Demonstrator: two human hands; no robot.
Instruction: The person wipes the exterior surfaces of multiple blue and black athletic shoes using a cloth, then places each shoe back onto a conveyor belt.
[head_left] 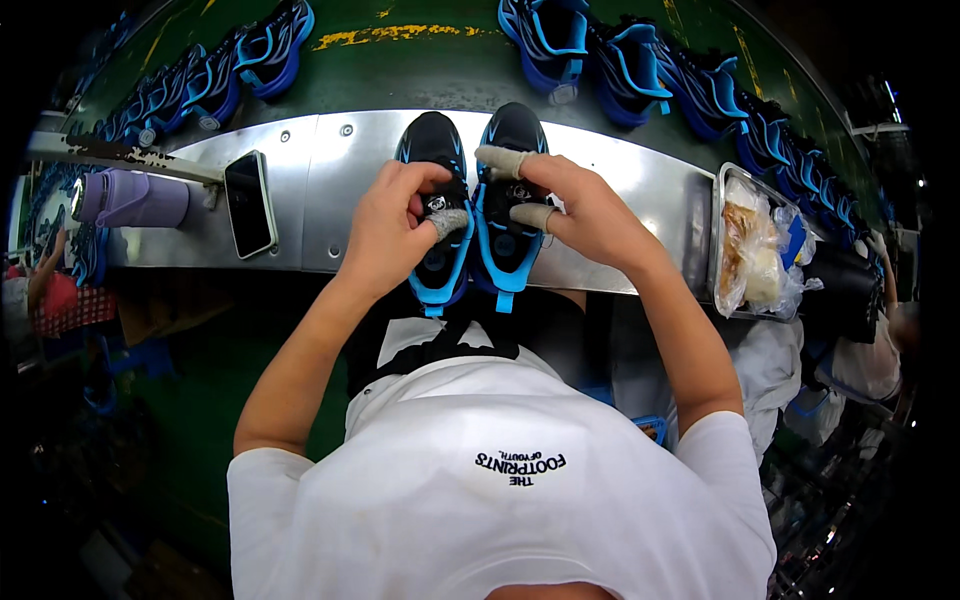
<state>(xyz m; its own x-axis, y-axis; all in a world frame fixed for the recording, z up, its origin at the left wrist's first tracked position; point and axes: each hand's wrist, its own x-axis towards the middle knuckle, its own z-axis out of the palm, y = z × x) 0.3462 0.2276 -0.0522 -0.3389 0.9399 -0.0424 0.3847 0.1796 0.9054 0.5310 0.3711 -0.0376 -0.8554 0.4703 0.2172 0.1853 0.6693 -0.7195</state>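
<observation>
Two black and blue sneakers stand side by side on a metal shelf [330,190], toes pointing away from me. My left hand [390,215] pinches the tongue area of the left sneaker [430,140], its thumb wrapped in grey tape. My right hand [575,210] rests on the right sneaker [512,135], with taped forefinger and thumb touching its laces. Blue heel tabs of both shoes hang over the shelf's near edge.
A green conveyor belt [430,70] behind the shelf carries several blue sneakers at left [215,75] and right [640,60]. A black phone [249,203] and a purple bottle [135,198] lie at left. A metal tray with plastic bags [755,245] sits at right.
</observation>
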